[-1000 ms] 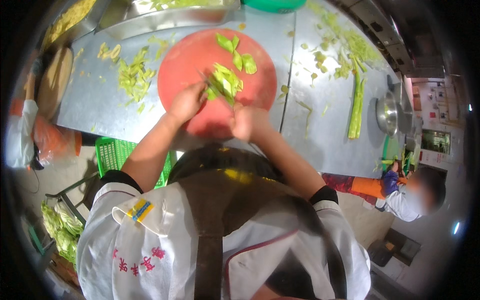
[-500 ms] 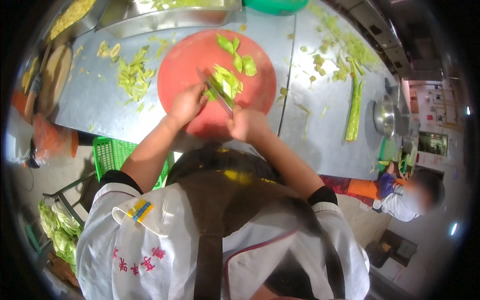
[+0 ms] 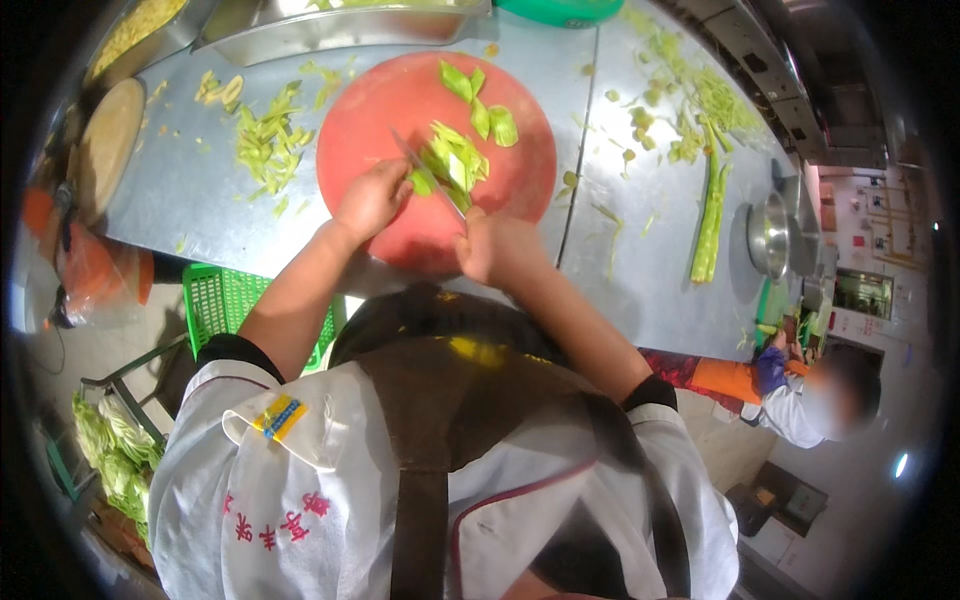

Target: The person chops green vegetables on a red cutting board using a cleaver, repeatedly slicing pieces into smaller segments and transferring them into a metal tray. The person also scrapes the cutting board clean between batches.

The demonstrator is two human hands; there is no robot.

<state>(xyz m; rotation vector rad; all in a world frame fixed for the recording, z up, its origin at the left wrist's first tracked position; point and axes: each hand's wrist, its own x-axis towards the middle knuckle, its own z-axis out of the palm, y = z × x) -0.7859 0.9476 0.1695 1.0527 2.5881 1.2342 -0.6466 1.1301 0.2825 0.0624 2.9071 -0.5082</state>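
Cutting under way, judged partway. Placed near centre of round red board (image 3: 345,135): pile of green slices (image 3: 457,160). Along pile's eight-o'clock edge, knife (image 3: 408,150), slanted tip toward eleven, butt toward five. At five o'clock, right hand (image 3: 498,250), closed around knife's handle end. At eight o'clock, left hand (image 3: 373,195), fingers drawn together against small green piece (image 3: 421,183); cannot tell whether pinched or merely touched.

Judged done: pile beside blade, plus heap of cut strips (image 3: 268,142), off board on metal surface (image 3: 215,205) at nine o'clock. Apparently remaining: larger green pieces (image 3: 480,120) on board toward one o'clock; long green stalks (image 3: 708,220), uncut, well apart on surface between three and four.

Farther out, between two and three: scattered green scraps (image 3: 690,125). At eleven, beyond board: steel tray (image 3: 340,38), some green inside, too cropped to judge fill.
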